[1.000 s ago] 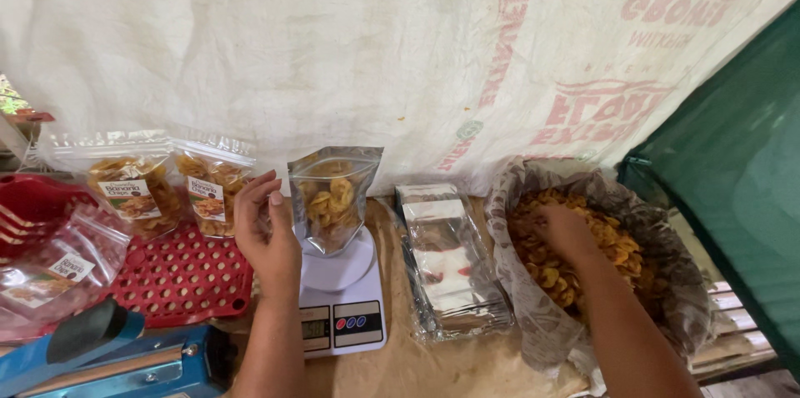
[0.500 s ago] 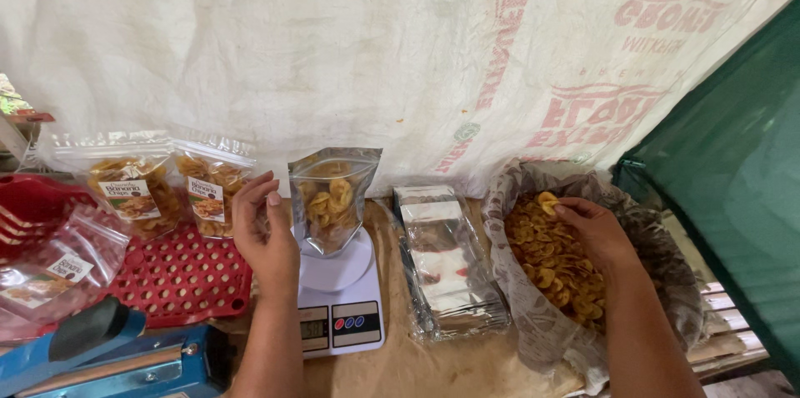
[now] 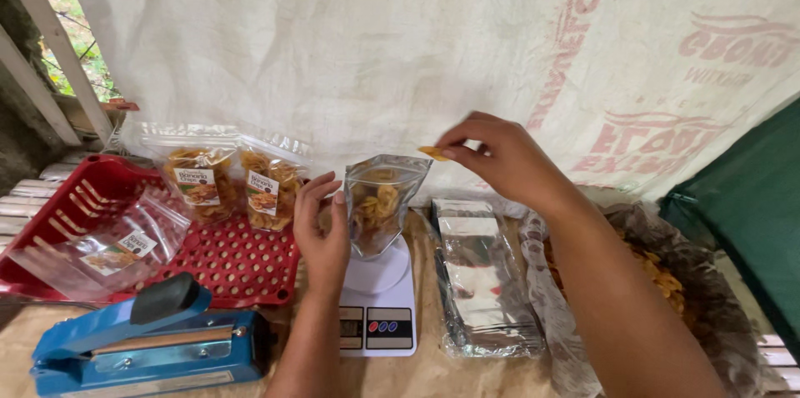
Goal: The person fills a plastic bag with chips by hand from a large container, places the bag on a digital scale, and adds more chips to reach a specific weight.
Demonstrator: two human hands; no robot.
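The left hand rests against the side of an open stand-up pouch, fingers extended and steadying it rather than closed around it. The pouch stands upright on the platform of a white digital scale and is partly filled with yellow chips. The right hand pinches a single chip between thumb and fingertips, just above the pouch mouth. A stack of empty foil pouches lies beside the scale on the desk. Further right, a large bag of loose chips is open. A red tray holds filled packets, and a blue heat sealer sits in front of it.
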